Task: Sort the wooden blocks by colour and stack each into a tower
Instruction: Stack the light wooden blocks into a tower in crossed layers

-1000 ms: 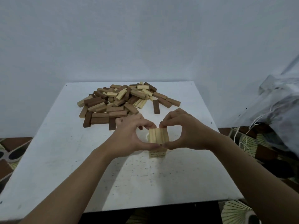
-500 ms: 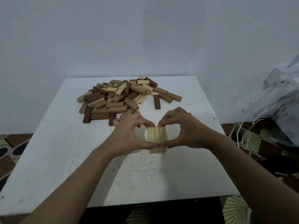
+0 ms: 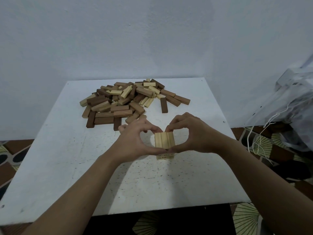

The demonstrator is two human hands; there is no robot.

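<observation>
Near the middle of the flat white tabletop (image 3: 67, 158) stands a short tower of pale straw-coloured wooden blocks (image 3: 164, 141). Its top layer is three oblong pieces laid side by side, and the edge of a lower layer shows beneath at the near side. The left hand (image 3: 135, 141) and the right hand (image 3: 191, 134) frame it between them. Each has its thumb at the near edge and its forefinger curved round to the far edge, pinching the top layer, apparently to square it. The blocks look light, rigid and smooth-sawn, and nothing binds them, so a layer is likely to slide or fan apart under uneven pressure. The best hold is probably gentle and equal on opposite faces, with single blocks lifted by their long sides. Farther back and to the left lies the loose heap of mixed dark brown, mid-brown and pale wooden blocks (image 3: 128, 100), well apart from the tower and largely unsorted. The tabletop is scuffed and speckled but appears hard and level, a fair base for stacking. Behind it rises a bare blue-grey wall (image 3: 152, 39). Patterned floor tiles (image 3: 264, 145) show on either side. At the right slumps a translucent plastic bag (image 3: 296, 107) trailing white string (image 3: 254, 143), clear of the work.
</observation>
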